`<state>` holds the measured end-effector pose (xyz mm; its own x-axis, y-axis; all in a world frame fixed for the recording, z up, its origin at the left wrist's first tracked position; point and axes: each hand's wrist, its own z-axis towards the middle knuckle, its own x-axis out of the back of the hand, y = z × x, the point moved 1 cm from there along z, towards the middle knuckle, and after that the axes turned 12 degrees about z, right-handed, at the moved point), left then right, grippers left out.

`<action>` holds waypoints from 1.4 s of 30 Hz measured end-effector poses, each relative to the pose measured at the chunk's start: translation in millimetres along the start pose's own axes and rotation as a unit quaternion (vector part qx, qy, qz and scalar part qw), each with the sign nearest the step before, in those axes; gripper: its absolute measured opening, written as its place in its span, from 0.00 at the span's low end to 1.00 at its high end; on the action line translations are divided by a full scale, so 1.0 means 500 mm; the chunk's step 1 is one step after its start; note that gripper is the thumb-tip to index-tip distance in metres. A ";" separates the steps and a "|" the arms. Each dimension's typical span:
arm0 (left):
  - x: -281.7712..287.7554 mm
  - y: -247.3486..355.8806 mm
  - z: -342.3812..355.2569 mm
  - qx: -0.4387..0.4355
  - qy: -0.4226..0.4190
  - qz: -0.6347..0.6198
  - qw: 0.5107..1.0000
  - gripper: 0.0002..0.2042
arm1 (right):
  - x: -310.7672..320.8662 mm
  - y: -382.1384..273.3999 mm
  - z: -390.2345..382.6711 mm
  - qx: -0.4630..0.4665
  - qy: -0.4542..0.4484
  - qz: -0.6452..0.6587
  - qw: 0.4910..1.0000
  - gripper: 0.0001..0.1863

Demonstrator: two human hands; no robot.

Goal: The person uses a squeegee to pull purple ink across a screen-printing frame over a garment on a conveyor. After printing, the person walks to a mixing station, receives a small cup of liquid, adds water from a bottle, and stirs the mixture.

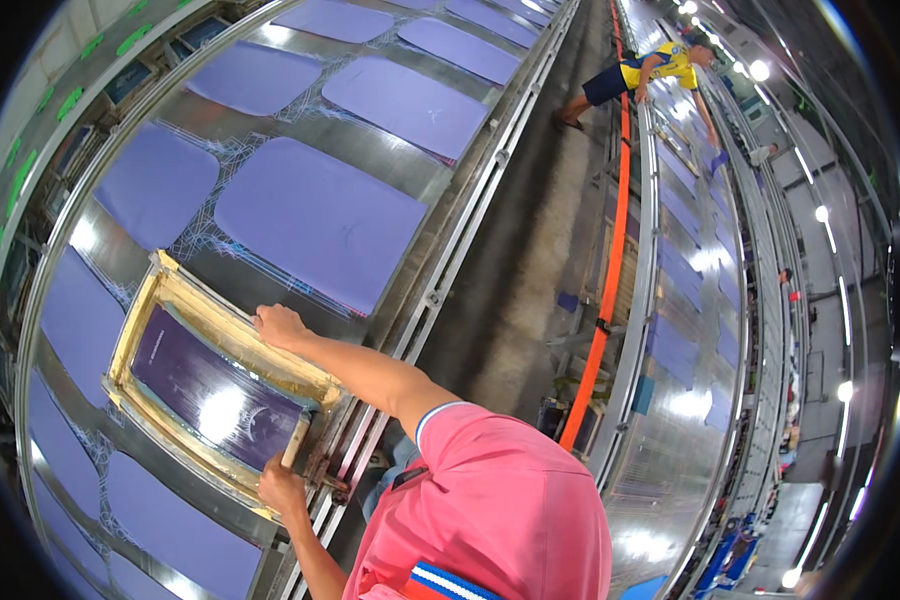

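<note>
Long metal-topped printing table point(355, 142), occupying the left half of the frame from the upper centre to the lower left; its surface is marked with thin blue and white lines. Second long table point(660, 470), seen at right of the frame, also laid with purple sheets. Pink short-sleeved shirt point(515, 490) of the person, at lower centre. Orange rail point(610, 290), run along the aisle between the tables, right of centre. Flat purple panels point(320, 225) with rounded corners, laid in rows on the left-hand table. Yellowish screen-printing frame point(128, 335), set on that table at left of centre, below the middle; dark purple mesh point(205, 360), with a bright reflection, is enclosed by it. Co-worker point(660, 70) in yellow and navy, bent over the second table at upper right. Right hand point(280, 326), placed with curled fingers on the frame's upper rail; whether the rail is gripped or only pressed cannot be told. Left hand point(282, 487), closed around a short pale wooden bar point(296, 440) at the frame's lower right end.
</note>
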<state>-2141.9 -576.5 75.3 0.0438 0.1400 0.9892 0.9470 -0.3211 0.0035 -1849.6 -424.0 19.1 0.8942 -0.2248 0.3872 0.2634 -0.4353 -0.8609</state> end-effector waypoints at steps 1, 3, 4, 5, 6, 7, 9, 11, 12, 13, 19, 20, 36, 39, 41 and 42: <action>0.005 0.004 -0.003 -0.007 0.006 -0.022 1.000 0.14 | 0.003 0.000 -0.006 0.022 0.024 0.000 0.999 0.17; 0.020 0.004 -0.015 -0.001 0.011 -0.030 0.999 0.15 | 0.001 -0.004 -0.012 0.066 0.071 -0.003 0.995 0.17; 0.020 0.001 -0.013 0.008 0.017 -0.036 0.999 0.15 | 0.010 -0.034 -0.027 0.075 0.081 0.021 0.994 0.17; 0.029 0.005 -0.014 0.016 0.031 -0.047 0.998 0.15 | 0.026 -0.080 -0.040 0.096 0.079 0.020 0.992 0.17; 0.047 0.000 -0.030 0.024 0.036 -0.053 0.998 0.15 | 0.029 -0.120 -0.062 0.109 0.073 0.023 0.991 0.17; 0.060 -0.016 -0.050 0.030 0.038 -0.058 0.997 0.15 | 0.022 -0.143 -0.087 0.117 0.070 0.027 0.990 0.17; 0.068 -0.045 -0.073 0.030 0.045 -0.078 0.996 0.16 | 0.000 -0.176 -0.111 0.123 0.075 0.052 0.988 0.16; 0.078 -0.091 -0.100 0.040 0.063 -0.087 0.993 0.16 | -0.053 -0.208 -0.148 0.132 0.071 0.064 0.987 0.16; 0.082 -0.124 -0.116 0.047 0.056 -0.073 0.995 0.15 | -0.089 -0.209 -0.163 0.147 0.081 0.074 0.983 0.16; 0.074 -0.167 -0.134 0.050 0.052 -0.072 0.995 0.15 | -0.140 -0.204 -0.169 0.156 0.091 0.065 0.981 0.16; 0.025 -0.427 -0.249 0.054 0.053 -0.013 0.997 0.14 | -0.428 -0.203 -0.255 0.111 0.008 0.117 0.987 0.16; 0.019 -0.456 -0.263 0.053 0.075 -0.034 0.995 0.14 | -0.464 -0.198 -0.263 0.115 0.011 0.103 0.988 0.16; 0.029 -0.672 -0.365 0.041 0.031 -0.053 0.997 0.16 | -0.671 -0.203 -0.389 0.091 0.055 0.091 0.990 0.15; 0.042 -0.677 -0.362 0.037 0.025 -0.049 0.998 0.16 | -0.676 -0.208 -0.402 0.109 0.068 0.091 0.988 0.16; 0.044 -0.679 -0.363 0.027 0.025 -0.045 0.998 0.16 | -0.684 -0.199 -0.396 0.110 0.076 0.081 0.988 0.17; 0.037 -0.683 -0.360 0.020 0.029 -0.044 0.998 0.16 | -0.685 -0.193 -0.392 0.111 0.081 0.076 0.988 0.17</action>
<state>-2522.1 -632.9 118.6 -0.0577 0.1110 0.9921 0.9586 -0.2715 0.0861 -2252.5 -475.7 34.2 0.8650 -0.4162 0.2803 0.2198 -0.1879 -0.9573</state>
